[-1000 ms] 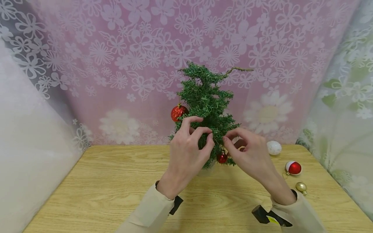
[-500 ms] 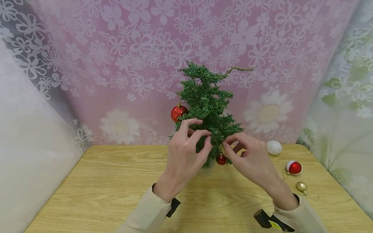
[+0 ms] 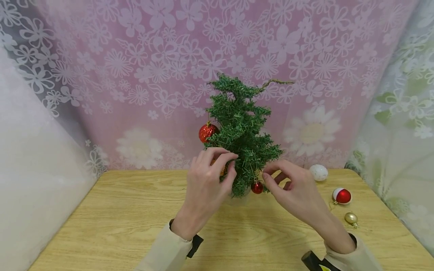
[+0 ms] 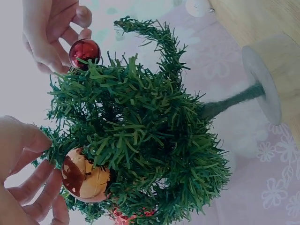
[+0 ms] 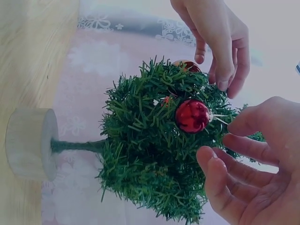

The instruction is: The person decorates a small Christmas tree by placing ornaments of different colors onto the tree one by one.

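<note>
A small green artificial Christmas tree [image 3: 240, 124] stands between the hands. A shiny red bauble [image 5: 192, 116] hangs low on its right side, its thin cord running up toward the right hand. The right hand [image 3: 296, 188] is beside this bauble, thumb and forefinger bent close to the cord but slightly apart in the right wrist view. On the left, a shiny gold bauble [image 4: 86, 176] hangs among the branches, partly covered by the left hand [image 3: 208, 180] in the head view. The left thumb and fingers are parted beside a branch tip near it.
A textured red bauble [image 3: 208, 133] hangs higher on the left. A white bauble [image 3: 318, 172], a red-and-white bauble [image 3: 342, 196] and a small gold bauble [image 3: 350, 218] lie on the wooden table [image 3: 135, 218]. Patterned cloth [image 3: 162, 75] closes off the back.
The left hand has drawn left and down from the branches, uncovering part of the gold bauble. The right hand has moved slightly down and right, and the red bauble hangs a little lower.
</note>
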### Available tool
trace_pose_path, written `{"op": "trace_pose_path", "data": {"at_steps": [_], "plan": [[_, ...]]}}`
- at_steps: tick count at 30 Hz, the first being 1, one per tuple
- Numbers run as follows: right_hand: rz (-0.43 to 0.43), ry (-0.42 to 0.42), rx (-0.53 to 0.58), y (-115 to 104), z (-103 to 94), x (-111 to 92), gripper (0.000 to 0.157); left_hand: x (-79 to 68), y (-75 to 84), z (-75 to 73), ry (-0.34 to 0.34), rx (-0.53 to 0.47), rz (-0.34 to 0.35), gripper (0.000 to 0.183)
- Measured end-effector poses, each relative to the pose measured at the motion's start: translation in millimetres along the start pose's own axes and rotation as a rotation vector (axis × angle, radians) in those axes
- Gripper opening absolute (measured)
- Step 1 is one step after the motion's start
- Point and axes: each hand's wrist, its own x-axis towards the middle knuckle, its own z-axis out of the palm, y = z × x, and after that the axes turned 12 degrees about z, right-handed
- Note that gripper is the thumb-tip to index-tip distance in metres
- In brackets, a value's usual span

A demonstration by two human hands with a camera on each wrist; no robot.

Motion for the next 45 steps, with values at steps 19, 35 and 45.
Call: {"op": "trace_pose_path", "data": {"at_steps": [19,35,45], "plan": [[-0.002,0.046,-0.113,45,-29.1,-20,0.030,-6.6,-8.9,-2.6,0.030,0.006,-0.009,0.015],[0.115,0.044,-0.214,111,-65.2,-30,0.020,-12.1,-15.4,-5.9,0.065,-0.018,-0.035,0.015],[0.184,0.016,-0.230,153,-81.8,-32,0.016,-15.3,-22.0,-8.5,0.067,-0.009,-0.060,0.018]]}}
